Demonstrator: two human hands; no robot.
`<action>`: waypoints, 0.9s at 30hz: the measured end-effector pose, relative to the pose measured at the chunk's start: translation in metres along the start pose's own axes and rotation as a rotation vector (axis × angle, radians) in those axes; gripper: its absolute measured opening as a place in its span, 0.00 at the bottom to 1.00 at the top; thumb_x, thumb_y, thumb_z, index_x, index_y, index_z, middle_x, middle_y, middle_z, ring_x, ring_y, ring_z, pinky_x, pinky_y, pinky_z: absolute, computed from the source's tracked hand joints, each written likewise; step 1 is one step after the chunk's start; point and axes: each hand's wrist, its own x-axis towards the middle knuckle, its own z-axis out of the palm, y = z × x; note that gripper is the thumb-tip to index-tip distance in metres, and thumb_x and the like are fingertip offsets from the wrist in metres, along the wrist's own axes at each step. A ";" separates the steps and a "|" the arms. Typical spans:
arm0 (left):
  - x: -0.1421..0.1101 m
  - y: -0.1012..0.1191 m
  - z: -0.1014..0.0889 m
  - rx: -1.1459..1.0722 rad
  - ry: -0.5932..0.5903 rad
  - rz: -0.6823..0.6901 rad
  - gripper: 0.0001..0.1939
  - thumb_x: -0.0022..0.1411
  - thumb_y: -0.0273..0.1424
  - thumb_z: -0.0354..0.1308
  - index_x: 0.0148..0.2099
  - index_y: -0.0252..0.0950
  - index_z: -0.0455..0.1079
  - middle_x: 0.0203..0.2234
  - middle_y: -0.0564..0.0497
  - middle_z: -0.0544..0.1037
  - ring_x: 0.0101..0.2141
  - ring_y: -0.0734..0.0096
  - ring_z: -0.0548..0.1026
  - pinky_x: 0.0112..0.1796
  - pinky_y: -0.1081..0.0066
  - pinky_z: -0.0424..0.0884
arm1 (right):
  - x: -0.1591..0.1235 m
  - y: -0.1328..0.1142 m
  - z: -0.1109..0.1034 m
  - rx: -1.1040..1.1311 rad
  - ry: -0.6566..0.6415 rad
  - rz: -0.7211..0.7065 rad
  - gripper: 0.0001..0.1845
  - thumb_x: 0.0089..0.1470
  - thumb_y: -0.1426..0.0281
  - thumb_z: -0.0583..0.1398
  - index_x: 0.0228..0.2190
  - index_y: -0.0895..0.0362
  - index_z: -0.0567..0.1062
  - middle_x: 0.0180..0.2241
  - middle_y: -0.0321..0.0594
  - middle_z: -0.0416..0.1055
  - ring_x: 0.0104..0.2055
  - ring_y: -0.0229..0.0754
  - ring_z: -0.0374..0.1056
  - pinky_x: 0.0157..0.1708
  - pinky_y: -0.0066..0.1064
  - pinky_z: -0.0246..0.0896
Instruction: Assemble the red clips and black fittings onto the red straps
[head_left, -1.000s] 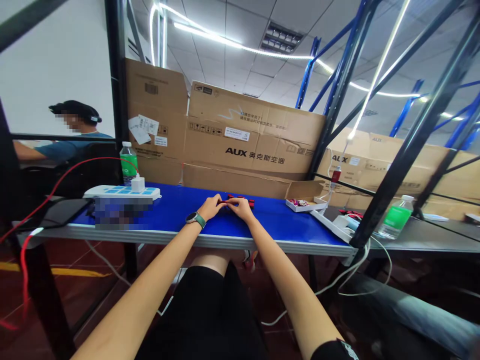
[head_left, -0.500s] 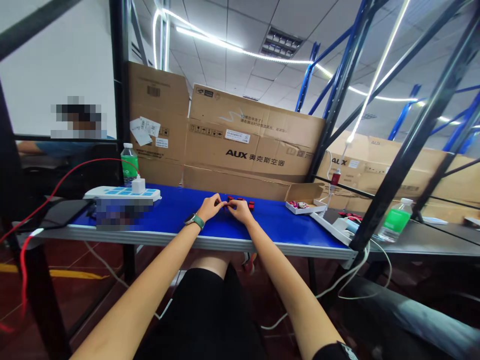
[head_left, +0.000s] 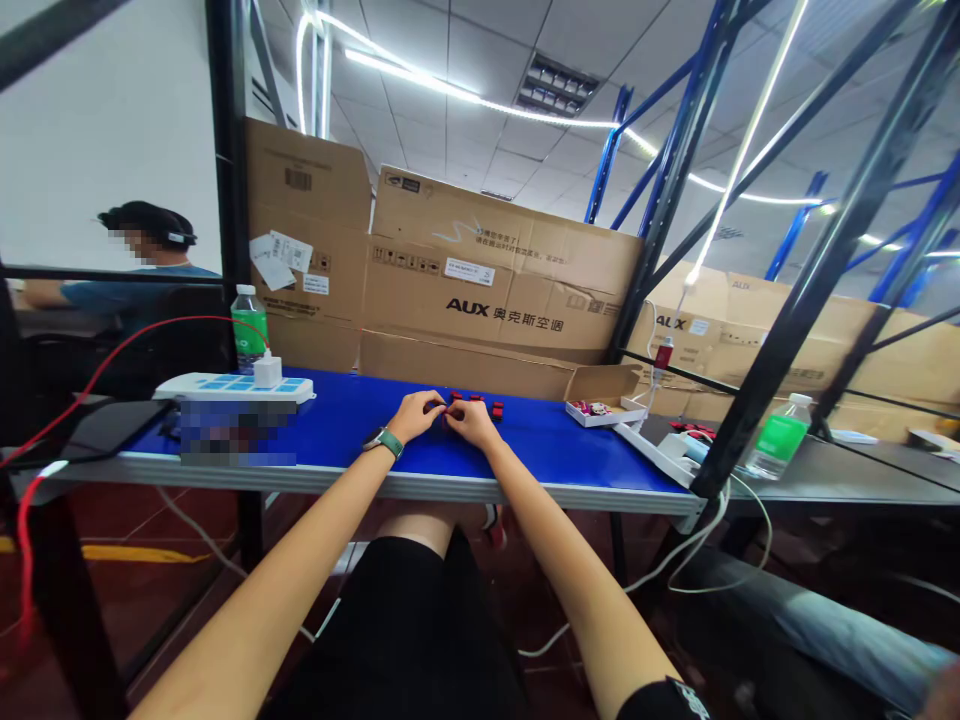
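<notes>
My left hand (head_left: 414, 416) and my right hand (head_left: 471, 424) rest on the blue tabletop (head_left: 540, 445), their fingertips meeting near its far side. Each hand seems to pinch a small dark-red piece (head_left: 442, 409), though I cannot tell whether it is one piece or two. Just to the right lies a short row of small red-and-black pieces (head_left: 477, 399). A green-strapped watch (head_left: 385, 442) sits on my left wrist.
A white power strip (head_left: 232, 389) with a charger and a green-labelled bottle (head_left: 249, 328) stands left of my hands. To the right are a cardboard lid (head_left: 604, 385) holding small parts and a white rail (head_left: 652, 453). Cardboard boxes (head_left: 487, 290) line the back, and a co-worker (head_left: 142, 270) sits far left.
The view has shifted slightly. My hands have stayed together, and the row of red-and-black pieces now shows more clearly to their right.
</notes>
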 end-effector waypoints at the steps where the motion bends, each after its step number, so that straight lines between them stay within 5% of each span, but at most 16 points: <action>1: 0.000 0.000 0.000 0.002 0.005 0.001 0.07 0.62 0.31 0.58 0.39 0.37 0.77 0.36 0.48 0.82 0.35 0.65 0.78 0.40 0.69 0.73 | 0.000 -0.001 0.000 0.005 -0.004 -0.005 0.05 0.54 0.73 0.61 0.30 0.57 0.79 0.27 0.37 0.78 0.28 0.38 0.71 0.32 0.25 0.60; 12: -0.002 0.004 0.001 -0.074 -0.091 0.000 0.09 0.60 0.30 0.57 0.42 0.37 0.76 0.36 0.49 0.83 0.35 0.66 0.79 0.40 0.70 0.74 | 0.001 0.001 -0.001 -0.045 0.100 -0.001 0.06 0.55 0.73 0.59 0.30 0.57 0.78 0.27 0.37 0.77 0.28 0.38 0.70 0.32 0.25 0.58; 17: -0.001 0.000 0.000 -0.029 -0.020 -0.075 0.08 0.59 0.28 0.57 0.38 0.36 0.77 0.31 0.49 0.83 0.33 0.66 0.80 0.39 0.68 0.74 | 0.001 -0.004 -0.002 -0.013 0.180 0.028 0.06 0.55 0.72 0.59 0.31 0.57 0.77 0.26 0.36 0.76 0.28 0.38 0.70 0.32 0.26 0.60; 27: 0.000 -0.001 -0.001 0.031 0.073 -0.066 0.06 0.58 0.28 0.58 0.36 0.37 0.76 0.31 0.48 0.82 0.32 0.66 0.79 0.37 0.69 0.73 | -0.001 -0.010 -0.007 -0.003 0.081 -0.084 0.08 0.57 0.72 0.58 0.35 0.57 0.79 0.29 0.37 0.76 0.29 0.37 0.68 0.33 0.25 0.59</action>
